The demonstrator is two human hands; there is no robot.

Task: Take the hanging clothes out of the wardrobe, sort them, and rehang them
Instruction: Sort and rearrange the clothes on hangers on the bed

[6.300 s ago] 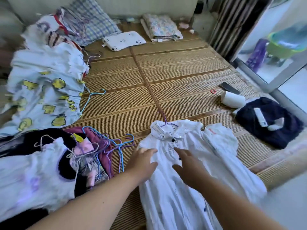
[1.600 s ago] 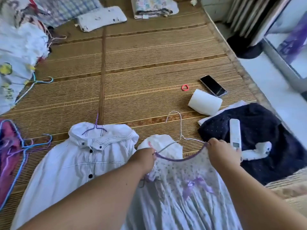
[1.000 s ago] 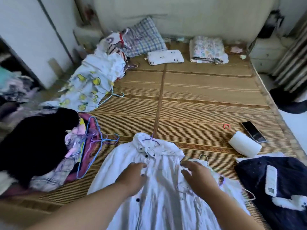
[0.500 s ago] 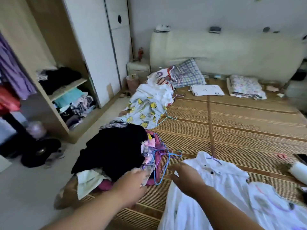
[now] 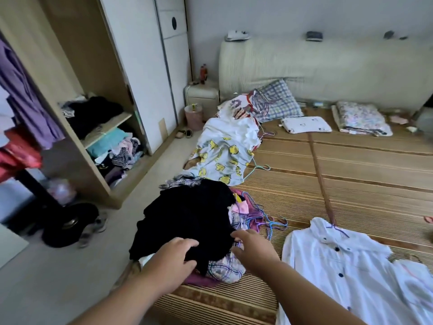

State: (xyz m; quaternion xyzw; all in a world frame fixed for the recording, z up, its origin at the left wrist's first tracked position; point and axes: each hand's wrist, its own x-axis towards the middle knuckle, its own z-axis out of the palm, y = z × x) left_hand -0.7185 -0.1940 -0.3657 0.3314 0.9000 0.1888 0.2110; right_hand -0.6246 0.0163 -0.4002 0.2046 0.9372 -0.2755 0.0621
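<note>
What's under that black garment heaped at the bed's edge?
Poking out beneath the black garment: a checked cloth, a magenta piece, a white scrap and tangled hangers. Whatever lies deeper under it is covered.

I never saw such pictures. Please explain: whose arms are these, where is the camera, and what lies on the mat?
No machine here: these are the two bare arms of a person. The one camera sits on that person's head, looking forward and down. The left hand grips a black garment on top of a pile of clothes at the edge of a straw mat. The right hand reaches to the same pile; whether it holds something, I cannot tell. Coloured hangers stick out of it. A white shirt lies flat to the right. At left stands the open wardrobe.
</note>
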